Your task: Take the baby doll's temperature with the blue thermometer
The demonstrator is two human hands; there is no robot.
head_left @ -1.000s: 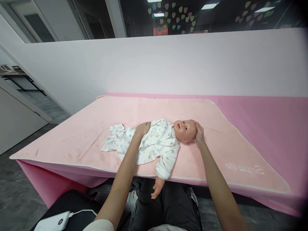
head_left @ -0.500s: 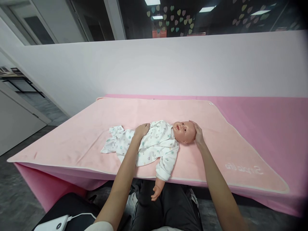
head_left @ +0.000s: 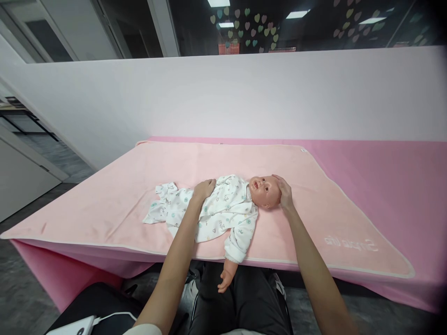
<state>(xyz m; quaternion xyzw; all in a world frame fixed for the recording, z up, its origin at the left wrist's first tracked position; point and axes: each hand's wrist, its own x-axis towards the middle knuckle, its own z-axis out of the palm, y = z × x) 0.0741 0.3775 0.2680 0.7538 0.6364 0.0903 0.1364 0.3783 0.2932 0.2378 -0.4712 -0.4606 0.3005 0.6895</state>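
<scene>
The doll (head_left: 244, 204) has a peach-toned head and arm and wears a white romper (head_left: 213, 211) scattered with small teal and grey prints. It lies on a pale salmon-pink blanket (head_left: 122, 204) edged in white, with faint whitish lettering, over a deeper pink table cover (head_left: 401, 186). Behind is a white wall (head_left: 223, 97); above hang what look like pastel green and pink hearts (head_left: 249, 28).

We see a pale pink fleece blanket (head_left: 314, 218) spread over a deeper pink table cover (head_left: 401, 177), a white partition wall (head_left: 223, 97) behind it, and a white box with a cable (head_left: 75, 325) low on our left.
</scene>
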